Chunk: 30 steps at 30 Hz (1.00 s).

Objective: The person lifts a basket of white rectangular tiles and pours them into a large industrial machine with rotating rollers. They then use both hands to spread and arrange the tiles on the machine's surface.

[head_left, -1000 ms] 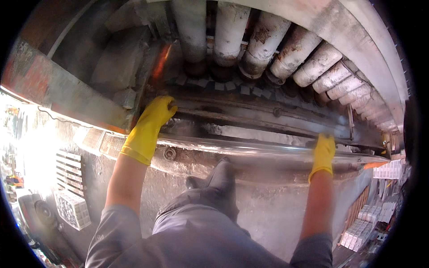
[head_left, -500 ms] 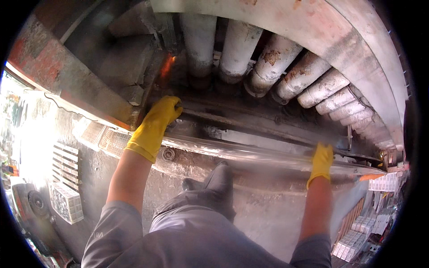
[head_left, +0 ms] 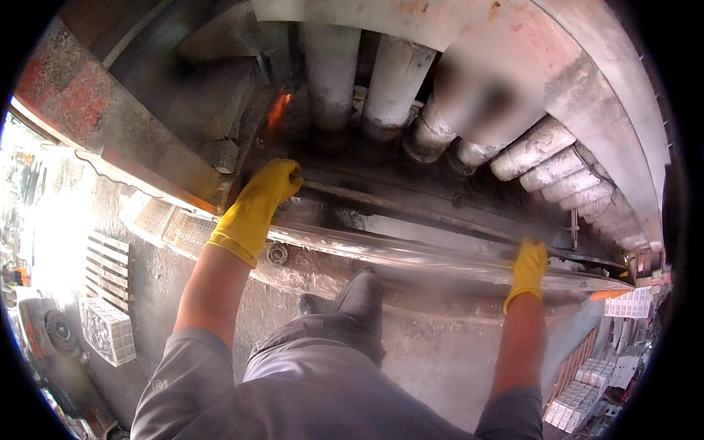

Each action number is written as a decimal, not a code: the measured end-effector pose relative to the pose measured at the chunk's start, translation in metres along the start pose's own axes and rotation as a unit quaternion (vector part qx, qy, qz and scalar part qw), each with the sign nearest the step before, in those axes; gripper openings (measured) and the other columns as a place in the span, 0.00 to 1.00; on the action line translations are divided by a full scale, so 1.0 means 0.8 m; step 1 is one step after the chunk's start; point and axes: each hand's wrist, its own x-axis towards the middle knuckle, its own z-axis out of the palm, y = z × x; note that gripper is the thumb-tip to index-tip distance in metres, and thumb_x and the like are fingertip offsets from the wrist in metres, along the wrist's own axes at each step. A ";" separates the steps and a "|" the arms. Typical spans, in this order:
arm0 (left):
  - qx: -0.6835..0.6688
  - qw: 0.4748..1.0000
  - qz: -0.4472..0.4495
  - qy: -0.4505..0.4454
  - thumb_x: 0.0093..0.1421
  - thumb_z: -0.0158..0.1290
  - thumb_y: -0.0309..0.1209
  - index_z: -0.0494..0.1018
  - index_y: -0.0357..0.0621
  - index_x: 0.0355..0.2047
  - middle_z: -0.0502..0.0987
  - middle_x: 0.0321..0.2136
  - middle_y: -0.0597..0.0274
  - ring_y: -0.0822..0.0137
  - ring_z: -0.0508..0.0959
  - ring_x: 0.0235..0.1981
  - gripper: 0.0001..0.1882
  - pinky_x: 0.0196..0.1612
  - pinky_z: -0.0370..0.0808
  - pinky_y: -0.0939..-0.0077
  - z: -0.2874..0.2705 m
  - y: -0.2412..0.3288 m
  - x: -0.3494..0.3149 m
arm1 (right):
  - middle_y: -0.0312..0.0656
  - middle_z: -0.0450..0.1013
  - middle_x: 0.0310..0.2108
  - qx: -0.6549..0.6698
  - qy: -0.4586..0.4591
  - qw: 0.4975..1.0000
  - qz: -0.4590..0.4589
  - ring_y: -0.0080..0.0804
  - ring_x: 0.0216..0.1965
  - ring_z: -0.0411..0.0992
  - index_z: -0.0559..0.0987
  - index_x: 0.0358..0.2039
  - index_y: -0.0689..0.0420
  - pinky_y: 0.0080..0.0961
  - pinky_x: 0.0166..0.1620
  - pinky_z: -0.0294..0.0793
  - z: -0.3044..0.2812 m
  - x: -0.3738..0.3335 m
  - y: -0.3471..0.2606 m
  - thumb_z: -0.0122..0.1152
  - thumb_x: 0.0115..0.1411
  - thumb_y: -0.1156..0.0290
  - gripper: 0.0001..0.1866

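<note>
Looks mid-job from where I'm standing: both hands are at the front of the big machine, one toward each end of a long shiny silver metal rail (head_left: 396, 253). Nothing visible marks a finished stage, so what's done and what's left can't be told.

Left hand (head_left: 268, 189), in a yellow rubber glove: fingers half curled, thumb side toward the slot, by the left end of the rail and of a long dark grey metal bar (head_left: 411, 209) running behind it. Can't tell whether it grips either one or just rests there.

Right hand (head_left: 529, 265), matching yellow glove: fingers bent over the rail well toward its right end, tips blurry. Seems to be touching; how tightly it's closed, can't tell.

Rail runs slantwise between the two hands, in front of the standing person, lower at its right end in view. Behind it, in the gap before the dark bar, lies a flat white strip (head_left: 418, 230), also between the hands, neither clearly on it. Further back, a row of thick grey-white cylindrical pipes (head_left: 330, 81); small orange glow (head_left: 278, 110) just beyond the left hand.
</note>
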 end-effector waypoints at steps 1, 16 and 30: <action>0.005 1.000 -0.002 -0.001 0.57 0.62 0.37 0.78 0.39 0.50 0.81 0.46 0.44 0.48 0.81 0.49 0.23 0.52 0.77 0.60 0.000 -0.001 -0.008 | 0.53 0.71 0.61 0.001 0.003 1.000 -0.007 0.53 0.59 0.72 0.73 0.62 0.59 0.42 0.60 0.70 0.004 -0.005 0.006 0.56 0.64 0.46 0.35; 0.016 0.999 0.025 0.042 0.56 0.61 0.38 0.79 0.39 0.48 0.82 0.44 0.45 0.48 0.80 0.48 0.22 0.52 0.77 0.60 0.021 -0.019 -0.108 | 0.56 0.77 0.52 0.114 -0.022 0.993 0.038 0.51 0.50 0.78 0.75 0.59 0.60 0.40 0.52 0.76 -0.034 -0.096 0.041 0.59 0.62 0.48 0.33; -0.005 0.999 0.020 0.034 0.57 0.62 0.38 0.79 0.40 0.49 0.79 0.46 0.44 0.50 0.81 0.46 0.22 0.51 0.77 0.61 0.019 -0.011 -0.145 | 0.55 0.77 0.51 0.089 0.002 0.995 0.035 0.49 0.38 0.82 0.74 0.59 0.60 0.40 0.37 0.83 -0.039 -0.124 0.072 0.59 0.64 0.48 0.32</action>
